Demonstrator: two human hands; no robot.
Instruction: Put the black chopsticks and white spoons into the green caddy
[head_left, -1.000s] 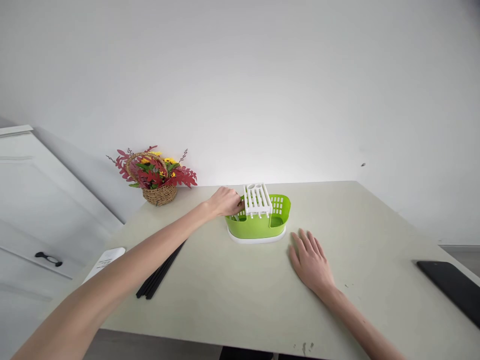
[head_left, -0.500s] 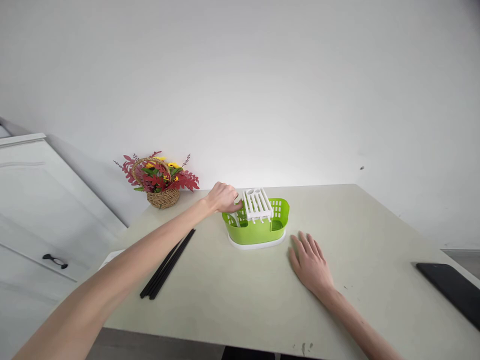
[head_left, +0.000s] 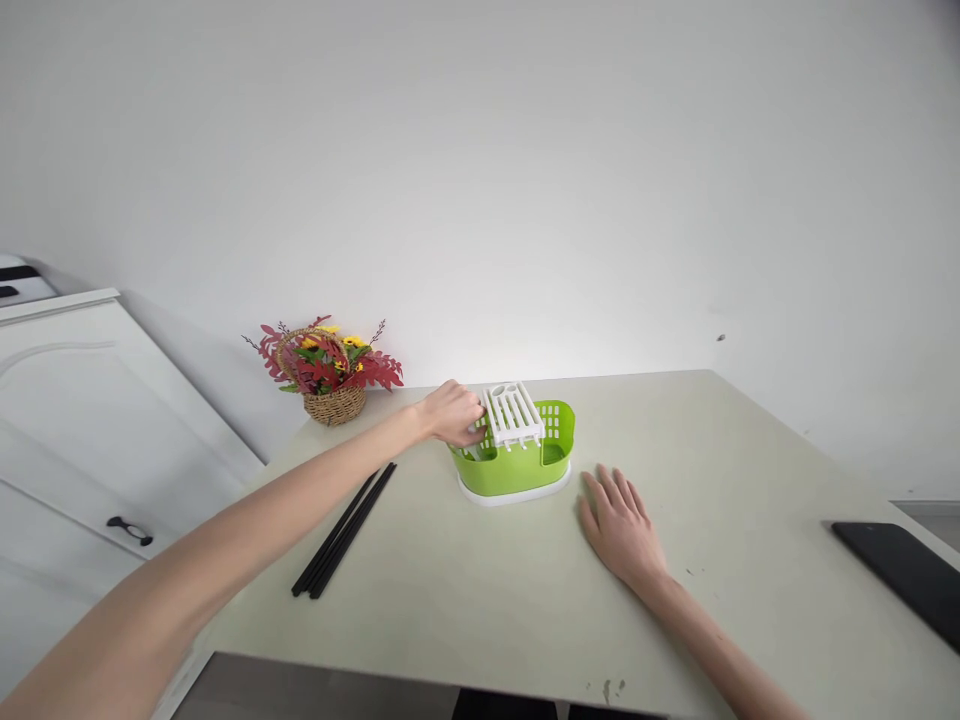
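Note:
A green plastic basket (head_left: pixel 517 478) stands on a white base tray (head_left: pixel 516 497), with a white slotted rack (head_left: pixel 514 412) across its top. My left hand (head_left: pixel 454 412) is closed at the basket's left end, fingers dipping below the rim beside the rack. It grips a pale, slender utensil (head_left: pixel 474 453), mostly hidden by the fingers and the basket wall; its exact kind is unclear. To the right of the basket, my right hand (head_left: pixel 619 520) lies flat on the table, fingers spread and holding nothing.
Several black chopsticks (head_left: pixel 345 532) lie left of the basket under my left forearm. Behind them is a wicker basket of artificial flowers (head_left: pixel 334 405). A black phone-like slab (head_left: pixel 904 575) rests at the table's right edge. A white cabinet (head_left: pixel 67 420) stands on the left.
My left hand has moved slightly down into the basket's left end with the pale utensil. My right hand stays in place. The view has shifted a little.

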